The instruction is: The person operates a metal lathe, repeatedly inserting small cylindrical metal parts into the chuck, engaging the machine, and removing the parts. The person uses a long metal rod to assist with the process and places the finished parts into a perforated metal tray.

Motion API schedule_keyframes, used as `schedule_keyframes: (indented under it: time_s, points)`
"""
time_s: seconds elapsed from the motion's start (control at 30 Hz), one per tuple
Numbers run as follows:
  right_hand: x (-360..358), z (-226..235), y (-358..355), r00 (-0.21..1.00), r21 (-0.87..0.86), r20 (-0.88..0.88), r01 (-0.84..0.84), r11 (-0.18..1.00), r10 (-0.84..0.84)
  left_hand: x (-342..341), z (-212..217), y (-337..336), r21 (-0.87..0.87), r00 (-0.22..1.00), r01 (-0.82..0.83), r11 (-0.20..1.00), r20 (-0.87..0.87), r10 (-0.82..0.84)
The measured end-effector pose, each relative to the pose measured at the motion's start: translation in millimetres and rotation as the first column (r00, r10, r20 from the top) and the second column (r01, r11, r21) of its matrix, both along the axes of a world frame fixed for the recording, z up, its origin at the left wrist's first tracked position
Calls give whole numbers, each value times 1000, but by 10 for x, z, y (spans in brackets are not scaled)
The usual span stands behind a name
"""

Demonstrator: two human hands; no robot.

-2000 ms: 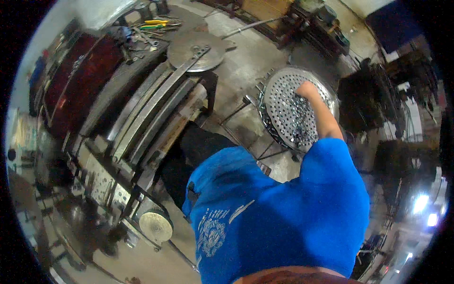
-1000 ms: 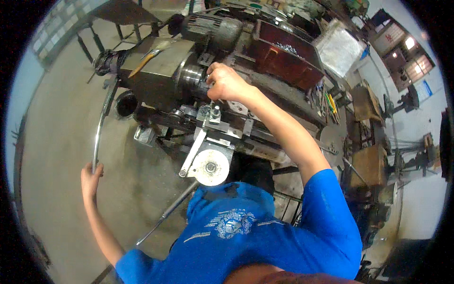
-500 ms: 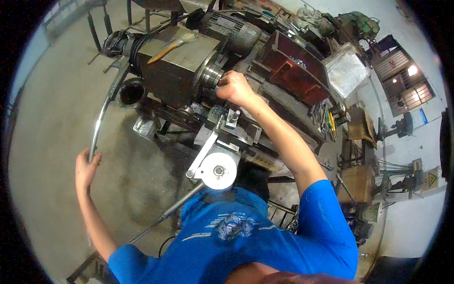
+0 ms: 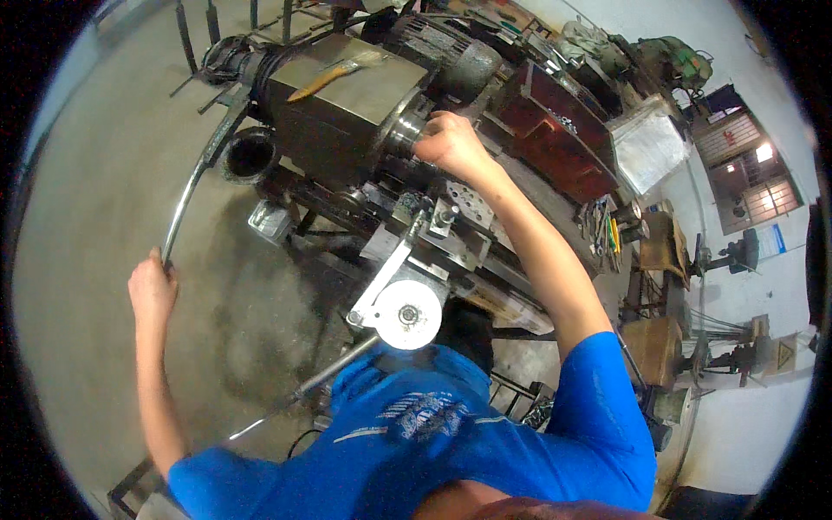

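At the left, my left hand (image 4: 152,286) is closed round the lower end of a long, curved metal lever (image 4: 180,217). That lever runs up to the headstock (image 4: 342,100) of a lathe-like machine. My right hand (image 4: 451,143) is at the bright metal spindle nose (image 4: 406,132), fingers pinched together at its face. What the fingers hold there is hidden by the hand. Nearer my body are a tool post (image 4: 444,218), a bright flat handle bar (image 4: 381,279) and a round white disc (image 4: 407,315).
A wooden-handled brush (image 4: 334,76) lies on the headstock. Behind my right arm stands a reddish-brown metal box (image 4: 555,130). Several hand tools (image 4: 602,230) lie to its right. A metal rod (image 4: 338,367) slants out below the disc. An open pipe mouth (image 4: 250,154) juts out beneath the lever.
My left hand has closed more fully round the lever's end. My right hand stays at the spindle nose. The machine appears slightly further right in view.
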State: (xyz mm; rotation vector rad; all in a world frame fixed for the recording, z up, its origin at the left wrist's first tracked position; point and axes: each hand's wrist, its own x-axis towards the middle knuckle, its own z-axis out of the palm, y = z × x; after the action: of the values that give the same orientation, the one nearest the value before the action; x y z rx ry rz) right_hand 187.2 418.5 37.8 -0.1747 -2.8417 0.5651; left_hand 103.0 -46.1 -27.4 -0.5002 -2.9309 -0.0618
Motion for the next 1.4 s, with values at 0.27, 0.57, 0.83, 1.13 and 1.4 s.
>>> schedule_keyframes:
  time_s: [0.27, 0.57, 0.83, 1.13, 1.4]
  points:
    - [-5, -17, -28, 999, -28, -9, 38, 999, -38, -1661, -194, -1043, -285, 959, -84, 955, -283, 0]
    - [754, 314, 76, 947, 5, -319, -26, 1000, 27, -1179, -308, -4, 507, 854, 351, 787, -519, -46]
    - [3278, 98, 906, 850, 8, -65, 524, 852, -523, -871, -2022, 1628, 149, 912, 124, 981, 373, -172]
    - [5292, -347, 1711, 313, 180, 100, 928, 327, -944, -970, -1573, 1505, -297, 924, 356, 886, 256, -285]
    - [6574, -1031, 2444, -60, 513, 334, 849, 128, -941, -88, -1109, 885, -96, 688, 334, 938, 705, -173]
